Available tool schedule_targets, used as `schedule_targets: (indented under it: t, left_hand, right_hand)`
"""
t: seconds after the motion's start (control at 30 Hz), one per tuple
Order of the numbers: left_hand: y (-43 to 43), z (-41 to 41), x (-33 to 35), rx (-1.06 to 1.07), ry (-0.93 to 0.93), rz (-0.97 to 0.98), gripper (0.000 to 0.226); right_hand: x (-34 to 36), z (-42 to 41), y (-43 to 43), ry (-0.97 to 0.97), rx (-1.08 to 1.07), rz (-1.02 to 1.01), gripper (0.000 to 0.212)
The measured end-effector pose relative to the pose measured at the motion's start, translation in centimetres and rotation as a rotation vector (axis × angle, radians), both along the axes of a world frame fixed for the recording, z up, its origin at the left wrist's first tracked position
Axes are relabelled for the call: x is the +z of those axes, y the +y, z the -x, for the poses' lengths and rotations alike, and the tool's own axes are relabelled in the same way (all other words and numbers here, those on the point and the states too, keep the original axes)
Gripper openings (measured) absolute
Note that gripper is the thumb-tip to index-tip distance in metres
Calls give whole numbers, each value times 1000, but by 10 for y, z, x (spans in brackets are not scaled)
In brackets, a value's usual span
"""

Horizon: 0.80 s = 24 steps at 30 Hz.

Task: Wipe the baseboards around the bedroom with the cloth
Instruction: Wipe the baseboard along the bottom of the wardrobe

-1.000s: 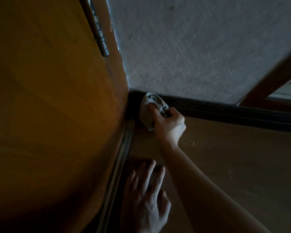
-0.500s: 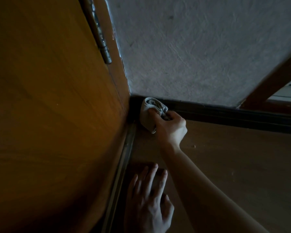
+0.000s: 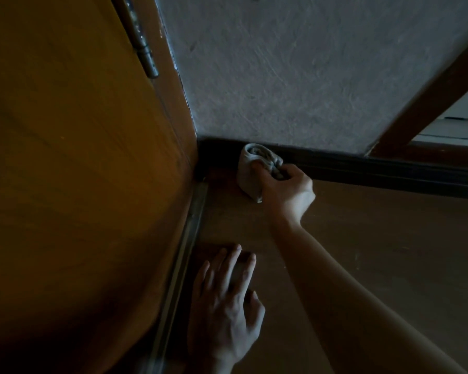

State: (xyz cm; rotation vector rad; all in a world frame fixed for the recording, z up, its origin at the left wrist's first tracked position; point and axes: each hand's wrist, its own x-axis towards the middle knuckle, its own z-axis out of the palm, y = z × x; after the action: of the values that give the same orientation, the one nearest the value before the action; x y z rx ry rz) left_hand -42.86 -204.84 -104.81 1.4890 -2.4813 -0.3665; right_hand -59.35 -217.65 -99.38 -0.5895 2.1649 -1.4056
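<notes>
One door (image 3: 65,184) is seen at left. The left hand (image 3: 227,306) is laid flat on the floor (image 3: 389,252), fingers straight, nothing held. One bunched cloth (image 3: 247,174) is pressed to the baseboard (image 3: 376,168), clutched tight by the nearer right hand (image 3: 288,190). Rightward from the grip lies the baseboard's long run.

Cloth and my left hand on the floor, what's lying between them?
Nothing but bare floor, as the head view shows. The left hand rests flat on it, and the right hand holds the cloth against the baseboard.
</notes>
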Motion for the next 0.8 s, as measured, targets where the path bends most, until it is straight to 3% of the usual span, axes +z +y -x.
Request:
schedule_targets:
  t: [0.13,0.3,0.5,0.7,0.8]
  left_hand:
    - [1,0,-1,4,5,9,62]
    - [1,0,0,7,3,39,61]
    - [2,1,-2,14,30,59,61]
    - [2,1,-1,13,-25,41,63]
    - [2,1,-2,15,-19,44,63]
  right_hand:
    - [-2,10,9,-12,-55,26,22]
    - [4,-11,-8,-18,56,23,22]
    - [-5,3,3,-3,-1,43,22]
    - [3,-13,-13,1,137,16,25]
    - [1,-5,-8,14,105,6,26]
